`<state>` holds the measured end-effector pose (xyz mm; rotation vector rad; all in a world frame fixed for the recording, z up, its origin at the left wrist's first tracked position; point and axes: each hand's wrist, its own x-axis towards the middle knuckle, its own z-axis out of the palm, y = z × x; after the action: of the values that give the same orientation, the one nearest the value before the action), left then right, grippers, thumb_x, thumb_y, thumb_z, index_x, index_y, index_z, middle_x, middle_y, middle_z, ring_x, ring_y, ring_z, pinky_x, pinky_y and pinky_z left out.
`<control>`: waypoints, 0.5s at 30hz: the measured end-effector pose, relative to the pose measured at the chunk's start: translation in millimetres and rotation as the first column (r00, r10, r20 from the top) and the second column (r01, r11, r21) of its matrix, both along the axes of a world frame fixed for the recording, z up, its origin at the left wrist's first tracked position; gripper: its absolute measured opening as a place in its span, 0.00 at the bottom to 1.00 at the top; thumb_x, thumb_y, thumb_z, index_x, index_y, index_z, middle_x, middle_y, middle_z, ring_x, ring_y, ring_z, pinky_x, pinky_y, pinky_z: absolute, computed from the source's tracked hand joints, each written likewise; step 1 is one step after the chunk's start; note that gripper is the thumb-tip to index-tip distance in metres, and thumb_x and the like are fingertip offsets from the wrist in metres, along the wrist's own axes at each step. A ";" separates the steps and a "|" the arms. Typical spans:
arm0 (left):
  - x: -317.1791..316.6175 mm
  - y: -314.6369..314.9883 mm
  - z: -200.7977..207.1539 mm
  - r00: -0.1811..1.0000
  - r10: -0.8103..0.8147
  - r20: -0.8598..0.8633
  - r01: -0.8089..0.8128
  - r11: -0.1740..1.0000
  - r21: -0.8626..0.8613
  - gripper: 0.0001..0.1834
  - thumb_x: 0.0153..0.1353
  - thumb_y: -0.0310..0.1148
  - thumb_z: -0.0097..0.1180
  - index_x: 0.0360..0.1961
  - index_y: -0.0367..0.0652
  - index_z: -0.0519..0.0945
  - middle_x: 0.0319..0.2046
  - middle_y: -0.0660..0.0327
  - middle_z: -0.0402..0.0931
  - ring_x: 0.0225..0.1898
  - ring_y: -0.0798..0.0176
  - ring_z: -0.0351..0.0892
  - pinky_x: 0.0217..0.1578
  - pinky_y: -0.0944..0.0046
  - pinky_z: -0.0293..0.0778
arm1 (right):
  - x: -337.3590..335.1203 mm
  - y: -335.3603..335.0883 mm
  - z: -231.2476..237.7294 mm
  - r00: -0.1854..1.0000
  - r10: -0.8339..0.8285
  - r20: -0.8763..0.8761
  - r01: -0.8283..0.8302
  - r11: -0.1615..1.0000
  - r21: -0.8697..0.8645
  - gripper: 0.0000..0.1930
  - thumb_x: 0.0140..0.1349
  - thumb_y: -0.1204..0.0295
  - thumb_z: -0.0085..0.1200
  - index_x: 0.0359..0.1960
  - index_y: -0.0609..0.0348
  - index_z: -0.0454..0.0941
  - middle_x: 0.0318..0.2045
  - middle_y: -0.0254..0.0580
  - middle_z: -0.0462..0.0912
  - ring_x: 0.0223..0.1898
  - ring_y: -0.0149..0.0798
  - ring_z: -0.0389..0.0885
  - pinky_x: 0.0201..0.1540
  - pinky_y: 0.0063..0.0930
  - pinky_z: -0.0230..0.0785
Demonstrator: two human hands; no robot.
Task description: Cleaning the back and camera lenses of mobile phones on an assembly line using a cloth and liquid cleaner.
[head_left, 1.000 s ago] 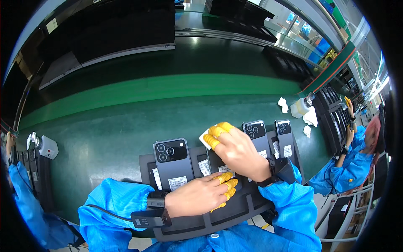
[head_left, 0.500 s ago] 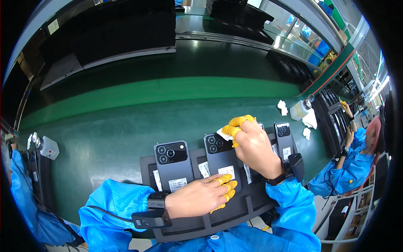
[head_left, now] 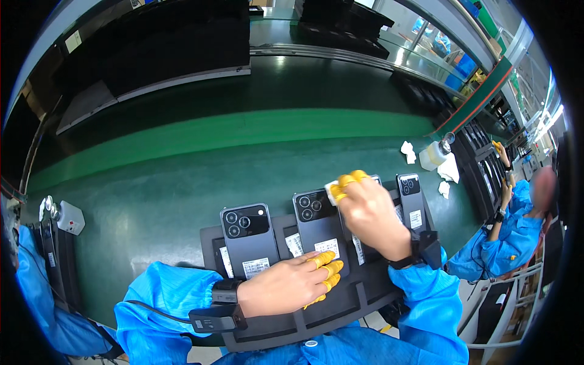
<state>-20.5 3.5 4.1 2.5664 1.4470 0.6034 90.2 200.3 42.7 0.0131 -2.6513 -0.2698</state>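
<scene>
A dark grey phone [head_left: 321, 230] lies back up in a black foam tray [head_left: 267, 336], its camera block facing away from me. My left hand [head_left: 286, 287], with yellow finger cots, rests its outstretched fingers on the phone's lower part, by a white label. My right hand [head_left: 376, 218], also in yellow cots, pinches a folded white wipe [head_left: 332, 191] at the phone's upper right corner; whether the wipe touches it I cannot tell. Another phone [head_left: 248, 238] lies to the left, and one more [head_left: 410, 202] to the right. My right hand mostly hides a phone between them.
A white bottle [head_left: 433, 156] with a metal top and crumpled wipes [head_left: 408, 152] stand at the right on the green table [head_left: 146, 182]. A similar bottle [head_left: 70, 218] is at the left. A co-worker [head_left: 517, 213] in blue handles trays at the far right.
My right hand has shifted slightly, with the wipe moving up and right to the phone's corner, uncovering more of the camera block. My left hand stays on the phone.
</scene>
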 end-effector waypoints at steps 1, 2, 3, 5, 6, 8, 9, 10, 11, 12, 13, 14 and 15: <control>0.5 -0.1 0.5 1.000 -0.003 -0.020 0.002 1.000 -0.018 0.21 0.64 0.40 0.57 0.54 0.40 0.79 0.60 0.57 0.74 0.61 0.57 0.75 0.66 0.57 0.68 | 7.4 5.6 -0.4 0.999 -0.040 0.007 0.040 0.999 -0.020 0.05 0.46 0.76 0.58 0.26 0.64 0.81 0.33 0.46 0.78 0.39 0.48 0.78 0.43 0.38 0.74; 1.8 0.7 0.7 0.999 -0.008 -0.040 0.007 0.999 -0.036 0.21 0.64 0.40 0.57 0.54 0.40 0.79 0.60 0.57 0.74 0.61 0.57 0.75 0.66 0.57 0.68 | 14.3 9.8 -0.2 0.998 -0.066 -0.009 0.066 0.997 -0.047 0.05 0.45 0.77 0.58 0.26 0.64 0.81 0.33 0.46 0.78 0.38 0.49 0.78 0.43 0.38 0.74; 2.9 1.2 0.5 0.999 -0.006 -0.038 0.004 0.999 -0.033 0.21 0.64 0.40 0.57 0.54 0.40 0.79 0.60 0.57 0.74 0.61 0.57 0.75 0.66 0.57 0.68 | 18.0 12.3 0.4 0.995 -0.092 -0.025 0.090 0.993 -0.075 0.06 0.44 0.79 0.59 0.27 0.64 0.82 0.33 0.47 0.78 0.38 0.50 0.79 0.42 0.39 0.74; 3.4 1.0 -0.6 0.998 -0.009 -0.062 0.006 0.998 -0.055 0.21 0.64 0.40 0.57 0.54 0.40 0.79 0.61 0.57 0.73 0.61 0.56 0.74 0.66 0.56 0.68 | 16.5 7.2 11.4 0.995 -0.084 -0.056 0.077 0.989 -0.124 0.07 0.44 0.80 0.59 0.28 0.64 0.83 0.33 0.47 0.78 0.38 0.50 0.79 0.42 0.39 0.75; 3.1 0.8 -1.1 0.998 -0.010 -0.064 0.006 0.998 -0.058 0.21 0.64 0.40 0.57 0.54 0.40 0.79 0.61 0.57 0.73 0.61 0.56 0.74 0.66 0.56 0.68 | 14.0 4.1 14.6 0.993 -0.081 -0.089 0.064 0.982 -0.175 0.09 0.43 0.81 0.59 0.29 0.64 0.83 0.34 0.47 0.79 0.37 0.51 0.79 0.42 0.40 0.75; 2.6 1.0 -1.4 0.999 -0.004 -0.052 0.001 0.999 -0.050 0.21 0.64 0.41 0.56 0.54 0.41 0.79 0.61 0.57 0.73 0.62 0.56 0.74 0.66 0.56 0.68 | 6.0 4.0 6.2 0.995 -0.047 -0.089 0.029 0.979 -0.202 0.09 0.43 0.82 0.58 0.30 0.64 0.84 0.35 0.47 0.79 0.37 0.51 0.79 0.42 0.40 0.75; 2.4 1.4 -1.2 0.998 -0.009 -0.055 0.006 0.999 -0.053 0.21 0.64 0.41 0.56 0.54 0.41 0.79 0.61 0.57 0.73 0.62 0.56 0.74 0.66 0.56 0.68 | 2.0 2.6 1.9 0.996 -0.014 -0.087 -0.006 0.974 -0.226 0.10 0.44 0.82 0.58 0.31 0.64 0.85 0.35 0.47 0.80 0.37 0.51 0.79 0.42 0.40 0.75; 2.3 1.8 -1.0 0.999 -0.016 -0.052 0.013 0.998 -0.058 0.21 0.64 0.41 0.56 0.55 0.41 0.78 0.61 0.57 0.73 0.62 0.57 0.74 0.66 0.56 0.68 | -2.9 -1.9 -0.5 0.994 0.013 -0.113 -0.038 0.973 -0.226 0.07 0.44 0.81 0.58 0.28 0.65 0.83 0.35 0.47 0.80 0.37 0.49 0.79 0.42 0.39 0.75; 2.9 2.6 -0.5 0.999 -0.020 -0.047 0.017 0.998 -0.061 0.21 0.64 0.41 0.56 0.55 0.41 0.78 0.61 0.57 0.73 0.62 0.57 0.74 0.66 0.56 0.68 | -5.2 -3.1 -3.6 0.993 0.008 -0.115 -0.034 0.973 -0.227 0.07 0.44 0.81 0.58 0.28 0.65 0.83 0.35 0.47 0.80 0.37 0.49 0.79 0.42 0.39 0.75; 3.4 3.4 0.3 0.999 -0.026 -0.048 0.023 0.998 -0.062 0.21 0.64 0.41 0.56 0.55 0.41 0.78 0.61 0.57 0.73 0.62 0.57 0.74 0.66 0.56 0.68 | -6.6 -3.3 -7.4 0.995 0.027 -0.095 -0.046 0.977 -0.210 0.08 0.42 0.81 0.59 0.28 0.65 0.83 0.35 0.48 0.80 0.37 0.51 0.79 0.42 0.41 0.75; 4.0 4.5 1.2 0.999 -0.026 -0.045 0.024 0.999 -0.046 0.21 0.64 0.40 0.57 0.55 0.41 0.78 0.61 0.58 0.74 0.62 0.57 0.74 0.66 0.56 0.68 | -6.0 -2.9 -9.3 0.996 0.043 -0.074 -0.057 0.980 -0.192 0.10 0.40 0.80 0.60 0.28 0.66 0.83 0.35 0.48 0.79 0.37 0.52 0.79 0.41 0.42 0.75; 3.3 3.4 1.3 0.999 -0.015 -0.043 0.014 0.999 -0.036 0.21 0.64 0.40 0.57 0.55 0.41 0.79 0.61 0.58 0.74 0.62 0.57 0.74 0.66 0.56 0.68 | -3.6 -2.3 -11.7 0.997 0.020 -0.074 -0.031 0.988 -0.152 0.09 0.40 0.80 0.60 0.26 0.65 0.83 0.34 0.47 0.79 0.36 0.50 0.78 0.39 0.40 0.75; 2.6 2.4 1.3 0.999 -0.012 -0.043 0.010 0.999 -0.040 0.21 0.64 0.40 0.57 0.55 0.41 0.79 0.61 0.58 0.74 0.62 0.57 0.74 0.66 0.56 0.68 | 0.4 -2.7 -10.8 0.997 0.023 -0.074 -0.035 0.987 -0.156 0.09 0.40 0.80 0.60 0.26 0.65 0.83 0.34 0.47 0.79 0.36 0.50 0.78 0.39 0.40 0.75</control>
<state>-17.9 6.0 5.3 2.5704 1.4415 0.5150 90.5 197.6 31.9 -0.0090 -2.5909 -0.0503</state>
